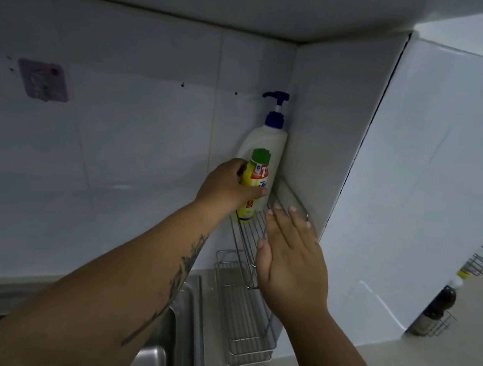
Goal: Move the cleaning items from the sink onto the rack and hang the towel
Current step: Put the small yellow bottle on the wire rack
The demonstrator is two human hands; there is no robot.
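My left hand (227,186) grips a yellow bottle (256,181) with a green cap, its base resting on the upper shelf of a wire corner rack (249,232). Behind it in the corner stands a white pump bottle (269,139) with a blue pump. My right hand (289,256) is flat with fingers apart, hovering at the front of the upper shelf and holding nothing. A lower wire shelf (242,321) hangs below, with nothing visible in it. The steel sink (186,323) lies at the bottom left, mostly hidden by my left forearm. No towel is in view.
A purple adhesive hook (43,80) sticks to the tiled wall at the upper left. A white wall panel (342,133) juts out right of the rack. Beyond it, a dark bottle (438,308) sits in another wire rack on the counter.
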